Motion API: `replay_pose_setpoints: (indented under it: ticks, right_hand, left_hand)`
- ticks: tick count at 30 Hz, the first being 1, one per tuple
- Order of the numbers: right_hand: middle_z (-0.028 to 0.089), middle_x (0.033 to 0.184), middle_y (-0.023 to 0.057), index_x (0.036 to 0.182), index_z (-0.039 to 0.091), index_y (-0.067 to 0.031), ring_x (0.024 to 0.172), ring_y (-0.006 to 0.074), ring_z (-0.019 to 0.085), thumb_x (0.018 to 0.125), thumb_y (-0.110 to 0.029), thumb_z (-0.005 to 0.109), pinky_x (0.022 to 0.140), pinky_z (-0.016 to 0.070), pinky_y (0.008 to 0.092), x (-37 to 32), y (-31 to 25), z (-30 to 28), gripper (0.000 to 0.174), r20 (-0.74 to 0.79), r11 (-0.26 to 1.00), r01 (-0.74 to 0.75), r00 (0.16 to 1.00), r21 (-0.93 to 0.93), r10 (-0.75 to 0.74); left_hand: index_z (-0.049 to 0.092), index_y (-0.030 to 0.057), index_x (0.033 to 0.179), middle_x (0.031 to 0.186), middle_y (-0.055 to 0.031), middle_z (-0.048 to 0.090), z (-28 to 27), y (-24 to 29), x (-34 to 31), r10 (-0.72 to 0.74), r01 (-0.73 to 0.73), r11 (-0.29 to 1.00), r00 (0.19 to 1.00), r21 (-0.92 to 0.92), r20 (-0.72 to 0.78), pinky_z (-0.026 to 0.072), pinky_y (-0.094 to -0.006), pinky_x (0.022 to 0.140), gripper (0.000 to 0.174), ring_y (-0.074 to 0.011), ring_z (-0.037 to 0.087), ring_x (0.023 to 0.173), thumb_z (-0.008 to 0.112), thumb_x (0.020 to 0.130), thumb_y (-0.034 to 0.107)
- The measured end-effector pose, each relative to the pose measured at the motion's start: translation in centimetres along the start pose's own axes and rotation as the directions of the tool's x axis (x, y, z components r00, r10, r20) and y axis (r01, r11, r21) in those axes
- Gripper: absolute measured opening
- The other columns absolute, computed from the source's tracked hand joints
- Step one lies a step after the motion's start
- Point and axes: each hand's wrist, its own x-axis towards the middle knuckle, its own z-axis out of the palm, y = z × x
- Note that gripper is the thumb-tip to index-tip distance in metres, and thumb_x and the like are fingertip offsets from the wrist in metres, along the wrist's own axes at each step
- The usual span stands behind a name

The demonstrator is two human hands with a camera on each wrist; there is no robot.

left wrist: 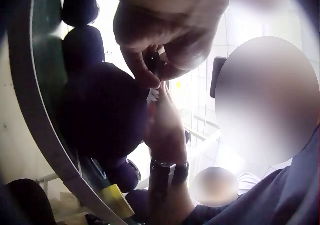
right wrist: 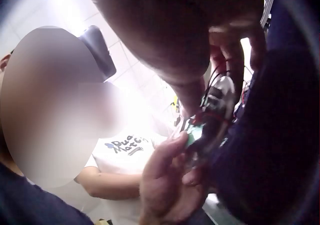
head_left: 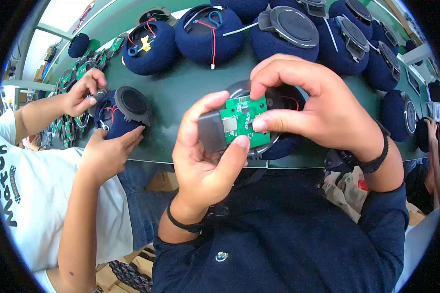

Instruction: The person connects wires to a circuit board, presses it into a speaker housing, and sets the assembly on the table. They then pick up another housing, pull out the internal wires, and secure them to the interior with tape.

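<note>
In the head view my left hand (head_left: 205, 171) holds a green circuit board (head_left: 240, 119) joined to a dark block (head_left: 211, 132), thumb on the board's lower edge and fingers behind the block. My right hand (head_left: 313, 100) pinches the board's right side between thumb and curled index finger. Behind both hands sits a navy fabric-covered round speaker housing (head_left: 281, 150), its dark hollow holding a red wire (head_left: 292, 101). The left wrist view is dark, with a round navy housing (left wrist: 105, 110) beside my fingers. A sliver of the green board (right wrist: 195, 134) shows in the right wrist view.
Several navy speaker housings (head_left: 209, 41) line the back of the green table (head_left: 181, 93), some with wires sticking out. To my left a person in a white shirt (head_left: 59, 195) works on another speaker (head_left: 132, 105). Piled circuit boards (head_left: 69, 128) lie beyond that person's hands.
</note>
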Motion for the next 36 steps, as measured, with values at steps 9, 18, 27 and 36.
replay_pose_setpoints:
  ticks: [9, 18, 27, 36]
  right_hand:
    - [0.069, 0.111, 0.0147, 0.097, 0.072, -0.0042, 0.105, 0.029, 0.067, 0.083, -0.011, 0.081, 0.093, 0.0507, 0.0384, -2.3, 2.6, 0.0, 0.018, -0.143, 0.961, 0.212, 0.961, -0.178, -0.239]
    - [0.064, 0.122, 0.0127, 0.093, 0.077, -0.0069, 0.108, 0.0235, 0.062, 0.079, -0.008, 0.084, 0.089, 0.0503, 0.034, -2.9, 2.3, 1.3, 0.016, -0.159, 0.924, 0.22, 0.947, -0.312, -0.279]
    - [0.064, 0.114, 0.0109, 0.085, 0.065, -0.0058, 0.11, 0.0211, 0.06, 0.078, -0.01, 0.085, 0.097, 0.0443, 0.0331, -1.8, 1.3, 0.2, 0.022, -0.122, 0.994, 0.034, 0.991, -0.103, -0.046]
    - [0.057, 0.108, 0.0042, 0.103, 0.056, -0.0049, 0.108, 0.0157, 0.054, 0.077, -0.017, 0.088, 0.102, 0.043, 0.0312, -1.0, 1.6, -0.6, 0.043, -0.05, 0.995, -0.072, 0.996, -0.067, 0.069]
  left_hand:
    - [0.041, 0.0004, 0.148, 0.124, -0.0096, 0.062, -0.9, 0.2, 0.0, -0.091, 0.093, 0.995, 0.994, -0.029, 0.057, 0.0524, -0.019, 0.065, 0.062, -0.0089, 0.066, 0.091, 0.069, 0.093, -0.003]
    - [0.04, -0.001, 0.149, 0.133, -0.0119, 0.058, -1.3, 0.6, -0.1, -0.161, 0.164, 0.986, 0.983, -0.036, 0.087, 0.0521, -0.028, 0.094, 0.064, -0.016, 0.063, 0.114, 0.069, 0.091, -0.005]
    - [0.041, 0.0022, 0.148, 0.117, -0.01, 0.067, -0.7, 0.8, 0.3, -0.096, 0.094, 0.995, 0.993, 0.032, 0.066, 0.0491, -0.0164, 0.062, 0.064, -0.0056, 0.063, 0.079, 0.071, 0.091, -0.002]
    - [0.04, -0.0015, 0.148, 0.117, -0.0154, 0.068, 0.1, 0.6, 0.4, -0.062, 0.063, 0.992, 0.998, 0.108, -0.011, 0.0553, -0.0216, 0.054, 0.069, -0.0164, 0.07, 0.085, 0.072, 0.088, 0.006]
